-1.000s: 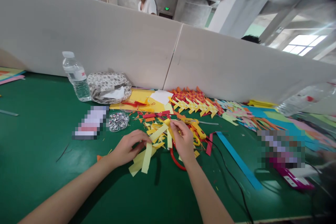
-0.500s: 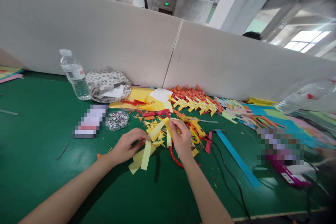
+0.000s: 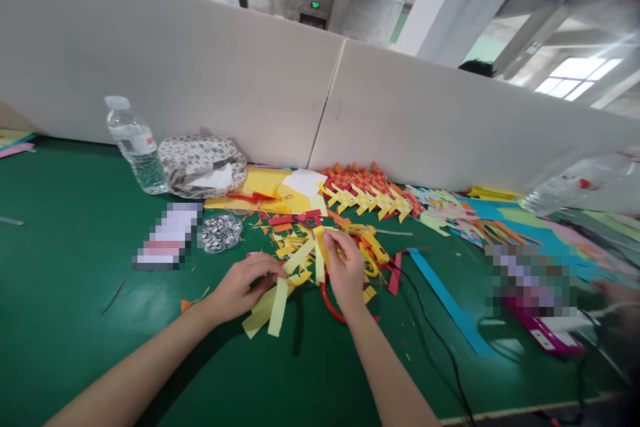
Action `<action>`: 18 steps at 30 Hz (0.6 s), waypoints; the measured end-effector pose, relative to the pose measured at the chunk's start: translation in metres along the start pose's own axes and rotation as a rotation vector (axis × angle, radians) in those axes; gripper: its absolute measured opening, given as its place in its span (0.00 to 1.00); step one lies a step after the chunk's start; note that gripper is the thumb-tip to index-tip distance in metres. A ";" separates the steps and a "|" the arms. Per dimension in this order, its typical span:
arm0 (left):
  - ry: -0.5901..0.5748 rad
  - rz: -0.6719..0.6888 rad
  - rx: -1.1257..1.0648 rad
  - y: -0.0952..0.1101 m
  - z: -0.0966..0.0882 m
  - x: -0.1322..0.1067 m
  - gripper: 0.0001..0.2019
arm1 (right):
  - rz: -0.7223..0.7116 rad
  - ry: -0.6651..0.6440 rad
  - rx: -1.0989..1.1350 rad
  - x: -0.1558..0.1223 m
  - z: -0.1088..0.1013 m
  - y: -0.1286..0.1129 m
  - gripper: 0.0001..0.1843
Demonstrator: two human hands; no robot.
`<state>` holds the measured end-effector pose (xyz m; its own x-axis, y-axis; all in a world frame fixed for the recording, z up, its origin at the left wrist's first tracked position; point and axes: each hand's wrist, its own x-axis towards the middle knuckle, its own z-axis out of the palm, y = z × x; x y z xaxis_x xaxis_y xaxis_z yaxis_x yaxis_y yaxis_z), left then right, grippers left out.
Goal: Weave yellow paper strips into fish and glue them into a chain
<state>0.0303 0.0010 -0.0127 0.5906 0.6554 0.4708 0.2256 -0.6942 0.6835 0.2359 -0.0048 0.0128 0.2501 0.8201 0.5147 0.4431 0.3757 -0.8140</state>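
Note:
My left hand (image 3: 243, 285) pinches several pale yellow paper strips (image 3: 277, 299) that hang down over the green table (image 3: 75, 320). My right hand (image 3: 345, 265) pinches the upper end of the same bundle, near a folded yellow strip (image 3: 319, 248). Both hands hover just above a heap of yellow, orange and red paper scraps (image 3: 293, 233). Red-handled scissors (image 3: 330, 303) lie under my right wrist, and yellow-handled scissors (image 3: 373, 247) sit just to its right.
A water bottle (image 3: 134, 145) and a patterned cloth pouch (image 3: 203, 163) stand at the back left. A small dish of googly eyes (image 3: 220, 232) is nearby. Woven paper fish (image 3: 373, 190) line the divider wall (image 3: 200, 73). A blue strip (image 3: 447, 300) and a black cable (image 3: 440, 347) lie right.
The view has shifted slightly; my hands stay on the yellow strips with only small finger movements. The person behind the divider has moved left.

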 end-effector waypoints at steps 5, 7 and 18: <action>-0.005 -0.001 0.000 0.000 0.001 -0.001 0.12 | 0.010 -0.054 -0.019 0.001 0.000 -0.001 0.11; -0.008 0.004 -0.001 0.001 0.000 -0.001 0.12 | 0.005 -0.074 -0.026 0.001 0.001 -0.002 0.10; -0.011 0.002 -0.001 0.001 -0.001 0.000 0.12 | 0.067 -0.091 -0.010 0.002 -0.002 0.002 0.11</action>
<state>0.0300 0.0006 -0.0109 0.5996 0.6505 0.4662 0.2232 -0.6953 0.6832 0.2390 -0.0031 0.0124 0.2007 0.8791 0.4323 0.4369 0.3147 -0.8427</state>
